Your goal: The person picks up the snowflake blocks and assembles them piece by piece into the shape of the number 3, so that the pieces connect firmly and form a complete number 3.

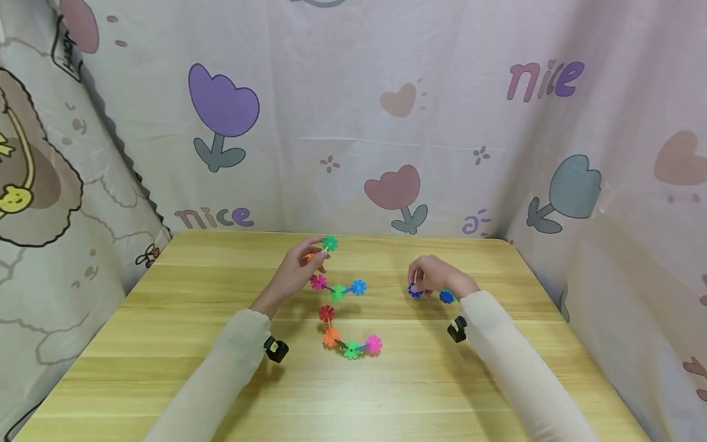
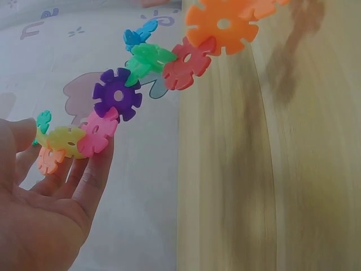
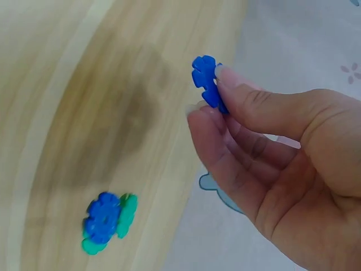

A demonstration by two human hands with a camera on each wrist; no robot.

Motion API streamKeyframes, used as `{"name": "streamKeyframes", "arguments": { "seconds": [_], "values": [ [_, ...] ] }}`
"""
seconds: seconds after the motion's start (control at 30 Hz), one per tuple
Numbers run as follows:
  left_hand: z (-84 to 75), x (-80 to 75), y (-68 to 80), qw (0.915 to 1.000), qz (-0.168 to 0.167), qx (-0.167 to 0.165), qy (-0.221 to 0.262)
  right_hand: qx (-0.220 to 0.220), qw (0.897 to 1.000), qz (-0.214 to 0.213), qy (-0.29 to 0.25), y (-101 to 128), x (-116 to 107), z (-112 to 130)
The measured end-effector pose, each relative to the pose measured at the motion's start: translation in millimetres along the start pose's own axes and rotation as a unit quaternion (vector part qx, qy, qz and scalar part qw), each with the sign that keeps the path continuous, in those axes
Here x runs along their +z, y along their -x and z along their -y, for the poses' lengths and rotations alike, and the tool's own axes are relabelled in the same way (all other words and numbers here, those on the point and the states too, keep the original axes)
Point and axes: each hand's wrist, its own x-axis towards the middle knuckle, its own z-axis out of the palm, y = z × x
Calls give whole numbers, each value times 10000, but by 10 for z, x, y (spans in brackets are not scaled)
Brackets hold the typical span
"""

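Curtain: printed with tulips, hearts and "nice"; hung behind and at both sides of the table, cut off by every edge of the head view.
Table: pale wood planks; near edge out of frame, blurred in both wrist views.
Sleeves: cream, covering both forearms, cut off at the bottom of the head view; small black wrist cameras only partly visible beneath them.
Chain of snowflake discs: winding from the far middle of the table toward the near middle; far end lifted by the left hand, near end lying flat. Green, pink, green, blue, red, orange, green and pink discs made out from the head view; joints too small to read there. In the left wrist view, orange, red, green, purple, pink and yellow discs slotted edge to edge, top disc cut off.
Left hand: fingers curled under the chain's far end, fingertips touching the pink and yellow discs; thumb mostly out of frame in the wrist view, contact hard to judge.
Right hand: right of the chain and apart from it; thumb and forefinger pinching a single blue disc, half hidden behind the thumb.
Loose pair: blue disc on a green one, on the table beside the right hand; blurred.
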Motion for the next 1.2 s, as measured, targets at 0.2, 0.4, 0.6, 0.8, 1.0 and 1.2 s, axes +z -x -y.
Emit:
{"name": "streamKeyframes", "arguments": {
  "seconds": [0.2, 0.4, 0.6, 0.8, 1.0, 1.2],
  "values": [
    [-6, -9, 2, 10000, -21, 15, -3, -237, 9995, -186, 9, -42, -54, 108],
    [2, -7, -18, 10000, 2, 48, 32, -528, 9977, -423, 70, -83, -85, 229],
    [-1, -3, -14, 10000, 4, 44, 29, -659, 9949, -760, -110, -130, -82, 352],
    [-5, 12, -6, 10000, 20, 10, 8, -717, 9920, -1005, -273, -162, -60, 442],
    [8, 16, -6, 10000, 33, 39, 8, -912, 9879, -1219, -282, -203, -28, 537],
    [17, 16, 7, 9999, 42, 103, 22, -1102, 9850, -1313, -187, -253, -5, 617]
  ]
}}
